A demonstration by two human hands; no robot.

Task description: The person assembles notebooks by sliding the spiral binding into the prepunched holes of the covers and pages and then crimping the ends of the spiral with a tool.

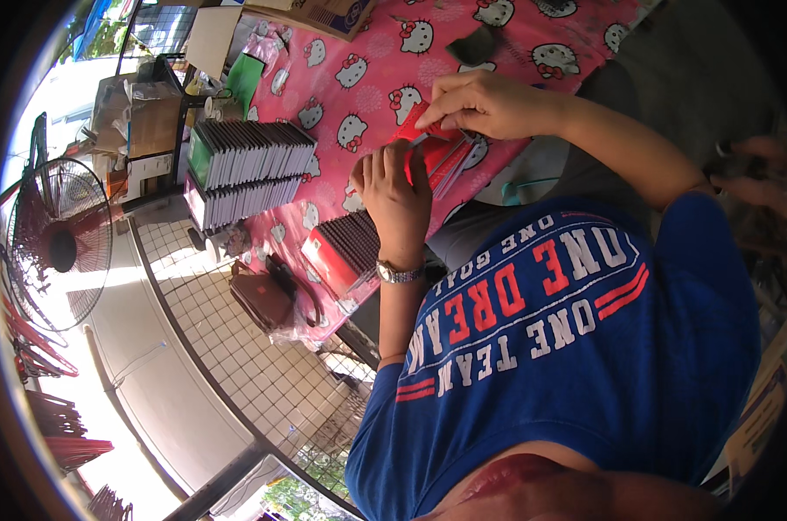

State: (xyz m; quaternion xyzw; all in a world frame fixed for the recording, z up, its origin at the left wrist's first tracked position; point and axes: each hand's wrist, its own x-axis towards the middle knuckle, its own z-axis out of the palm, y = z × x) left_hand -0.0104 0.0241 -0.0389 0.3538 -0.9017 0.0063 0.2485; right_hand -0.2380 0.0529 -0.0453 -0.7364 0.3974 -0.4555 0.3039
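A red-covered notebook point(424, 163) lies on the pink tablecloth in front of me, with the edges of others showing beneath it. My left hand point(395, 193), a watch on its wrist, is bent over the notebook's left side and grips it, the thumb on the cover. At the far edge, my right hand point(498, 104) pinches the red cover between thumb and fingers. The right fingertips partly hide that edge. Close by my left wrist is a row of red notebooks point(346, 247) with dark spines.
Two tall stacks of notebooks point(250, 156) stand at the table's left, beside a brown bag point(263, 298). A cardboard box point(328, 16) sits at the far edge. Past my right hand lies a dark object point(473, 45). A standing fan point(61, 249) is at far left.
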